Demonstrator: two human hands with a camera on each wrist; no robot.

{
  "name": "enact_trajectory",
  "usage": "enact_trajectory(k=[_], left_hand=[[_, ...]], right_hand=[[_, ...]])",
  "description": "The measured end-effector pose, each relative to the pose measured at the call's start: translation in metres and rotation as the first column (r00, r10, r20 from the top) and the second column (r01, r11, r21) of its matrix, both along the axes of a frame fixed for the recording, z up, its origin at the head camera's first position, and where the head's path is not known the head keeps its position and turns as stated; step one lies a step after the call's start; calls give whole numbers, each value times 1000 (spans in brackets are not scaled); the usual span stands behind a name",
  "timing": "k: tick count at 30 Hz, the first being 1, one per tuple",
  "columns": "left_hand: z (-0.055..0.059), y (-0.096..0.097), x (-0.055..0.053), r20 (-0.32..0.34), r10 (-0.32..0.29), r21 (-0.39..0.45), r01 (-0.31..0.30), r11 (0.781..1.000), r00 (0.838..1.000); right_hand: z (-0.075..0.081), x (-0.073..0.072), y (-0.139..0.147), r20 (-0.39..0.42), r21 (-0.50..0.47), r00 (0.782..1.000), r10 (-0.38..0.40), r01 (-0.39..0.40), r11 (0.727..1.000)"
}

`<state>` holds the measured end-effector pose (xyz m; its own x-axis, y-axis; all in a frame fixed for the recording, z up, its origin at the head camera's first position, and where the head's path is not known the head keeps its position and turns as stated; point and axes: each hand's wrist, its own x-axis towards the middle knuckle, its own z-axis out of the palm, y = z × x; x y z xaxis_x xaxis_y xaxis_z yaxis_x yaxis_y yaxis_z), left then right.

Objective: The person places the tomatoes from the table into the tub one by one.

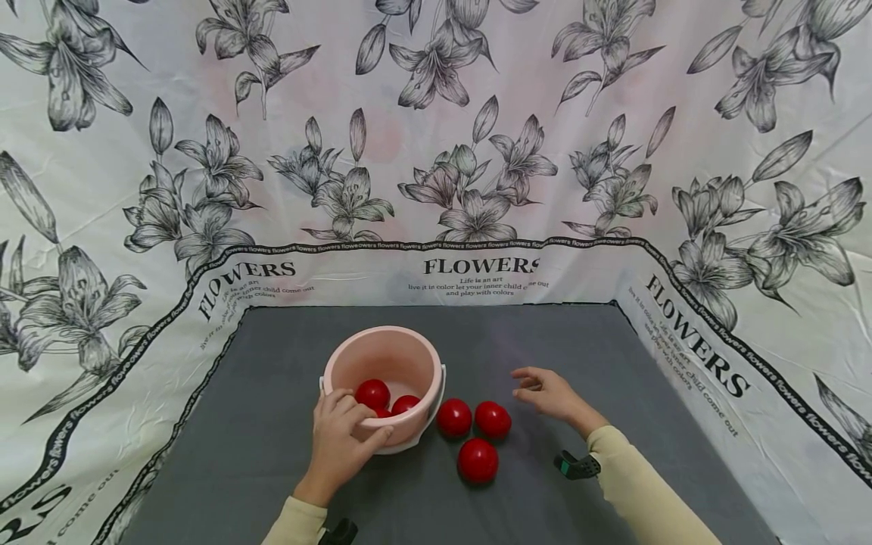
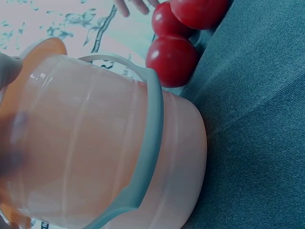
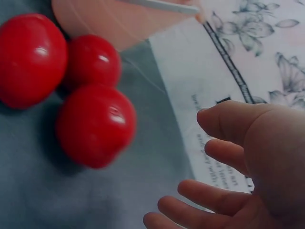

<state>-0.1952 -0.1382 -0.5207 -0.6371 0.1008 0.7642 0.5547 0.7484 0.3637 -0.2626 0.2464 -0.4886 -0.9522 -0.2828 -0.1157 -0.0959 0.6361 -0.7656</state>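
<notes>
A pink bucket (image 1: 409, 359) with a pale handle (image 2: 155, 119) stands left of centre, its mouth tipped toward the head camera. My left hand (image 1: 344, 435) grips its near-left rim, with fingers over the edge and thumb along the front. Inside lie shiny red tomato-like fruits (image 1: 372, 393), partly hidden by the rim and my fingers. Three more sit on the cloth to the bucket's right: one beside the bucket (image 1: 454, 418), one to its right (image 1: 493, 420), one nearer me (image 1: 478, 461). To their right, my right hand (image 1: 552, 393) hovers with loosely bent fingers, holding nothing.
Dark grey cloth (image 1: 272, 393) covers the table. Behind it and along both sides hangs a white floral sheet (image 1: 381, 272) with printed lettering. A black band (image 1: 577, 465) sits at my right wrist, another (image 1: 339, 532) at my left.
</notes>
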Motion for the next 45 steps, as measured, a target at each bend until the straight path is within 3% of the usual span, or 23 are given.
enact_trajectory(k=[15,23,39,45], left_hand=[[2,2,2,21,10,-4,-10,1000,1000],[2,1,2,30,21,-10,-21,1000,999],[1,0,0,14,13,-18,-13,1000,1000],[1,0,1,14,15,-12,-15,1000,1000]], right_hand=[[-34,-3,-31,3,21,1000,21,-21,1000],[-44,-3,-43,-17,37,994,110,-110,993],[-44,-4,-44,-21,45,995,100,-99,994],[-37,-5,-37,-33,53,997,68,-67,996]])
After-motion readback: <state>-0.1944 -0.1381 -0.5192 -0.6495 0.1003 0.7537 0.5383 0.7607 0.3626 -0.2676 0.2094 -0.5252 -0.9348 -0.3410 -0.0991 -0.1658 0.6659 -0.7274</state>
